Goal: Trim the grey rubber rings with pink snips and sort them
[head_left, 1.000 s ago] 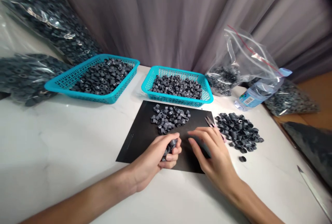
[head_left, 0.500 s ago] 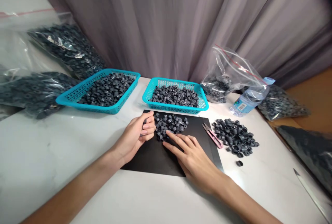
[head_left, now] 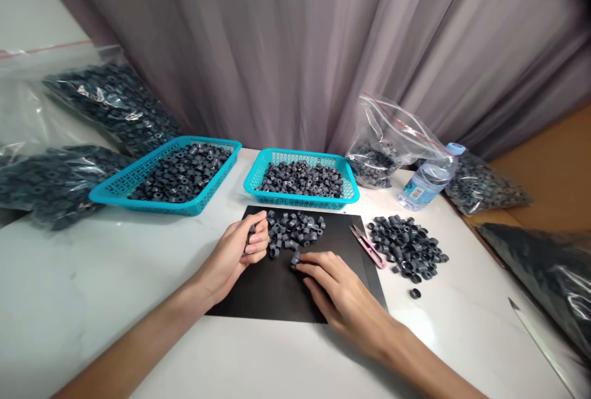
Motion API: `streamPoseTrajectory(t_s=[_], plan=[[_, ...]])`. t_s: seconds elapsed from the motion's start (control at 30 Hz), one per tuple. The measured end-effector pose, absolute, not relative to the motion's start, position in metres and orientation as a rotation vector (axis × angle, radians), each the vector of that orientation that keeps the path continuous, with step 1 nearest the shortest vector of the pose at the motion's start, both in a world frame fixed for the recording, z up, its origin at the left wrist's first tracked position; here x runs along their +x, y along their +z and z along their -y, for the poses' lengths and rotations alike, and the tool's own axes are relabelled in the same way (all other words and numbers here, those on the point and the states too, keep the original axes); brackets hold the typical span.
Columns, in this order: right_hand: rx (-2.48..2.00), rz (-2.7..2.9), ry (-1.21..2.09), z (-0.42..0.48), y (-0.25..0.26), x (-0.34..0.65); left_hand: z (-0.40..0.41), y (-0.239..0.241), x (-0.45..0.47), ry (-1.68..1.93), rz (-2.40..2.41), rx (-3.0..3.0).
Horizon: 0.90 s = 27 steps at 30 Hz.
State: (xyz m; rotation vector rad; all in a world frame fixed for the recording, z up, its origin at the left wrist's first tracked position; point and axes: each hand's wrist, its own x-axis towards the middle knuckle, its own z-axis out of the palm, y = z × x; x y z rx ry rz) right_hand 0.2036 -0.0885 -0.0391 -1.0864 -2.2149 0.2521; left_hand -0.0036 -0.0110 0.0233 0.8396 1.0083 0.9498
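Note:
My left hand (head_left: 247,242) is curled closed at the left of a pile of small grey plastic rings (head_left: 298,229), and dark grey rings show between its fingers and palm. My right hand (head_left: 335,285) rests low over the black mat (head_left: 277,294), fingers stretched out and apart. Its fingertips touch a couple of grey rings (head_left: 294,260) lying just in front of the pile. Pink-handled thread snips (head_left: 368,246) lie at the mat's right edge, blades pointing away from me.
Behind the mat stand two turquoise baskets, one on the left (head_left: 138,203) and one in the middle (head_left: 300,203), both holding grey rings. To the right are a loose heap of rings (head_left: 409,248), a water bottle (head_left: 422,186) and a zip bag (head_left: 378,159). Filled bags (head_left: 111,103) lie at left.
My right hand has drawn a couple of rings from the pile toward me. My left hand stays closed beside the pile. The whole view has shifted slightly.

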Motion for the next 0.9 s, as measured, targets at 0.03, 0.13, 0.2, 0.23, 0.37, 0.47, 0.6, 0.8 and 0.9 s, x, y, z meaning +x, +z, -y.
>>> streamPoseTrajectory(t_s=[0.03, 0.13, 0.2, 0.23, 0.37, 0.47, 0.6, 0.8, 0.9], plan=[[-1.093, 2.174, 0.264, 0.089, -0.039, 0.206, 0.011, 0.024, -0.004, 0.954, -1.011, 0.839], [-1.136, 2.086, 0.271, 0.09, -0.042, 0.211, 0.012, 0.026, -0.003, 0.959, -1.017, 0.835], [-1.167, 2.049, 0.275, 0.089, -0.045, 0.214, 0.012, 0.027, -0.003, 0.954, -1.019, 0.831], [-1.182, 2.035, 0.288, 0.088, -0.046, 0.216, 0.012, 0.027, -0.003, 0.951, -1.018, 0.829], [-1.23, 2.007, 0.413, 0.087, -0.048, 0.222, 0.011, 0.026, -0.002, 0.943, -1.011, 0.828], [-1.279, 1.971, 0.463, 0.086, -0.047, 0.227, 0.01, 0.024, -0.003, 0.94, -1.026, 0.834], [-1.306, 1.931, 0.441, 0.082, -0.049, 0.229, 0.011, 0.021, -0.005, 0.92, -1.05, 0.883], [-1.277, 1.919, 0.368, 0.072, -0.056, 0.222, 0.002, 0.024, -0.008, 0.742, -1.014, 1.057], [-1.258, 1.937, 0.328, 0.067, -0.059, 0.217, -0.016, 0.043, 0.003, 0.74, -1.059, 1.507]])
